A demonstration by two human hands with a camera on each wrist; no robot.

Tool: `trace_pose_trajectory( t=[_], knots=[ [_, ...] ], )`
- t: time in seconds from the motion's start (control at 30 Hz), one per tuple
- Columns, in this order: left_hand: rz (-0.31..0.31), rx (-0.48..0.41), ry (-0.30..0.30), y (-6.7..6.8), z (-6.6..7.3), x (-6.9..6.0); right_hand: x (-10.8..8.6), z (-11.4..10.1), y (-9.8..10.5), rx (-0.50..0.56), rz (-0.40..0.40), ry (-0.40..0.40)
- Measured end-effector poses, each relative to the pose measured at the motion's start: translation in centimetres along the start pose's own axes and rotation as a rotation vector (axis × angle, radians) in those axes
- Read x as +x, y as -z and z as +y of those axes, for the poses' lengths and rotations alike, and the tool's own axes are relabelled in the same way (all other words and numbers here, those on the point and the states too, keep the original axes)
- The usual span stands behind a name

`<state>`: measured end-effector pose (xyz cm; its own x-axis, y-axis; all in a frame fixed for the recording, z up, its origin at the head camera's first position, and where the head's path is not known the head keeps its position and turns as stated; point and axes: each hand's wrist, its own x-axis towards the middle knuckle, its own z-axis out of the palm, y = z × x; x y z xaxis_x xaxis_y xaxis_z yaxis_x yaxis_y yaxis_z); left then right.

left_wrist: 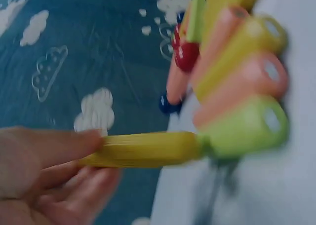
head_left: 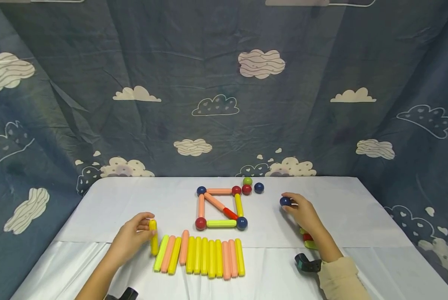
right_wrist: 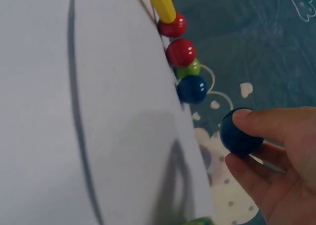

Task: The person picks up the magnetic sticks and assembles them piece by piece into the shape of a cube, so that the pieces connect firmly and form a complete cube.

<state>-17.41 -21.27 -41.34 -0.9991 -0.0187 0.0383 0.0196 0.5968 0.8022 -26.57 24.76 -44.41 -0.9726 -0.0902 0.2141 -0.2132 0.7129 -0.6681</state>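
Note:
My left hand pinches a yellow stick between thumb and fingers at the left end of a row of sticks. In the left wrist view, the far end of this yellow stick appears at a light green stick; whether they touch I cannot tell. To the right, my right hand holds a dark blue ball in its fingertips. The right wrist view shows this blue ball between thumb and fingers. Between the hands lies a four-sided figure of sticks and corner balls, with a diagonal of a pink stick and a red piece.
Yellow, pink and green sticks lie side by side near the front. Beyond the figure's right corner sit a green ball, a red ball and another blue ball. Green and red pieces lie partly hidden under my right forearm.

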Motion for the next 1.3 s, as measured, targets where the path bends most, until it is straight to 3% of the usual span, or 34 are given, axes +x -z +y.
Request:
trace_pose_trajectory(
  t=[0.1,0.23,0.37,0.53,0.63,0.77,0.93,1.17,1.3],
  knots=[
    [0.108,-0.106,-0.077,-0.5,1.3,0.7,0.0,-0.9,0.0,0.029,0.018,0.048],
    [0.18,-0.313,-0.208,-2.0,2.8,1.8,0.1,-2.1,-0.2,0.111,0.027,0.092],
    [0.186,-0.382,-0.298,-4.0,4.1,2.7,0.3,-3.5,-0.6,0.213,0.011,0.091],
    [0.141,-0.401,-0.307,-5.5,6.6,2.7,0.6,-5.5,-1.5,0.284,-0.021,0.078],
    [0.13,-0.395,-0.324,-6.6,6.5,3.3,0.8,-6.6,-2.2,0.304,-0.029,0.085],
    [0.122,-0.358,-0.331,-8.1,5.1,4.6,0.9,-8.0,-3.0,0.335,-0.041,0.127],
    [0.112,-0.309,-0.322,-8.6,4.9,4.7,1.2,-9.9,-3.8,0.397,-0.078,0.183],
    [0.115,-0.426,-0.357,-9.0,4.7,5.1,1.3,-14.1,-4.6,0.479,-0.127,0.189],
    [0.123,-0.453,-0.406,-9.4,4.6,5.2,0.7,-17.4,-4.8,0.544,-0.164,0.244]
  ],
)
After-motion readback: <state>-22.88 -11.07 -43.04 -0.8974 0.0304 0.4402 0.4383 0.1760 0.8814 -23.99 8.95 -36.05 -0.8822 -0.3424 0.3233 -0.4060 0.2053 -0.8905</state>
